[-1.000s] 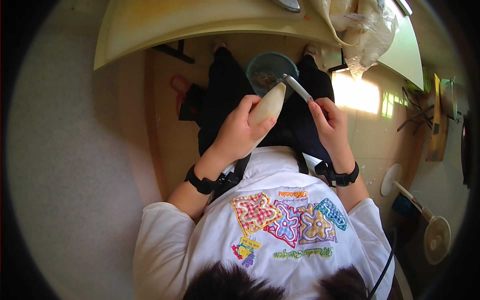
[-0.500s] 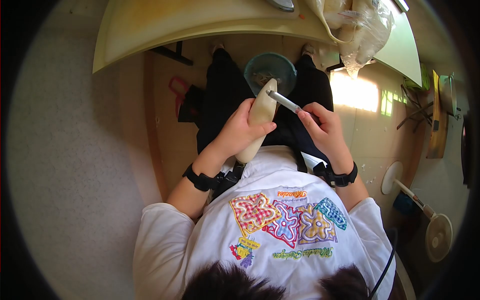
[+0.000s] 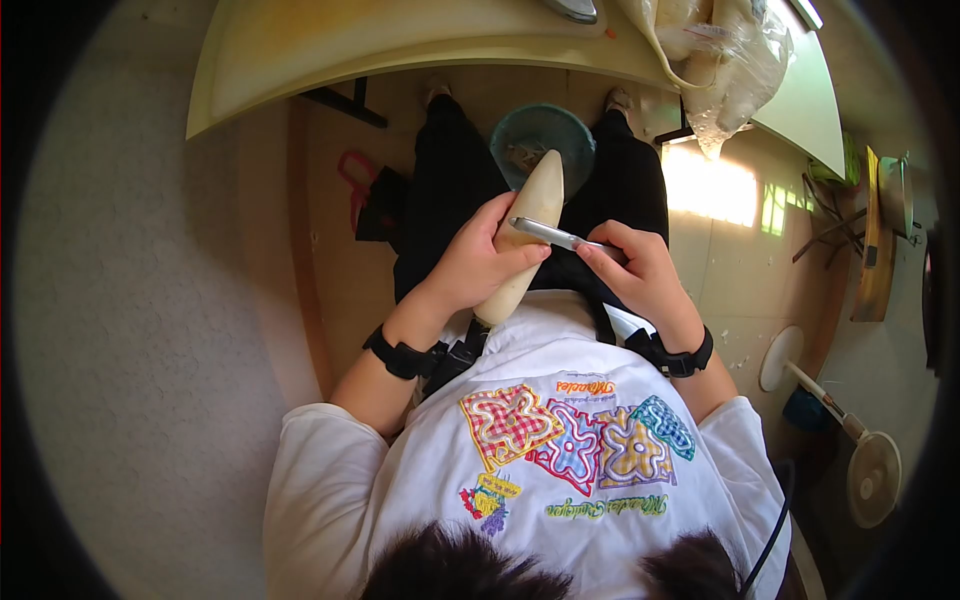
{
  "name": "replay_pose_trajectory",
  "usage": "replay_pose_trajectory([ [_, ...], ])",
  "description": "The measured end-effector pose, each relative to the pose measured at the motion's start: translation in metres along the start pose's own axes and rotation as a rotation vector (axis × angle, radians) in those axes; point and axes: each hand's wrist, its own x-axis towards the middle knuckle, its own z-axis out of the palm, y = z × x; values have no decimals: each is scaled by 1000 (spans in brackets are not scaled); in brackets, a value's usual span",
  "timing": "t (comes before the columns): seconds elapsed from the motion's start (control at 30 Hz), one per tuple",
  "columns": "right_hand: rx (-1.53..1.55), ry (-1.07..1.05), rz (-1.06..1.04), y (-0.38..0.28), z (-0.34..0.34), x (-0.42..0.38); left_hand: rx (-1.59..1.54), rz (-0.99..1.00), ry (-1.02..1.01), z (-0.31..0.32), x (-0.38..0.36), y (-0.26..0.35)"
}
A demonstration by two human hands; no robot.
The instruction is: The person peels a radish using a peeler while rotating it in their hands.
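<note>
A long pale root vegetable (image 3: pixel 541 192) lies slanted over my lap, its tapered end pointing away from me. My left hand (image 3: pixel 487 256) is wrapped round its middle, thumb across the top. In my right hand (image 3: pixel 636 262) is a silver peeler (image 3: pixel 548 234), held by its handle, with its head over the vegetable close to my left thumb. Below the tapered end, a teal basin (image 3: pixel 577 133) stands on the floor between my feet, with pale peelings (image 3: pixel 524 156) inside.
A pale table (image 3: pixel 420 45) spans the top, bearing a clear plastic bag (image 3: pixel 735 75) of pale vegetables and a metal object (image 3: pixel 575 9). A black bag (image 3: pixel 383 207) stands at left on the floor. A white fan (image 3: pixel 873 478) is at lower right.
The peeler has moved down along the vegetable toward me, from near its tapered end to beside my left thumb. My left hand has kept its hold.
</note>
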Motion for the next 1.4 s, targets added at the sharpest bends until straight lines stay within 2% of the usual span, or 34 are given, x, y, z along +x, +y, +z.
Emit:
replay_pose_trajectory([
  [0.4, -24, -20, 0, 4, 3, 0, -10, 5, -17, 1, 0, 1],
  [0.67, -61, 80, -25, 7, 7, 1, 12, 20, -2, -1, 0, -1],
  [1.23, -91, 95, 1, 8, 2, 4, -13, 12, -16, 2, -2, -1],
  [1.4, -59, 157, -60, 12, 2, 5, 5, 40, -18, 4, -2, -1],
])
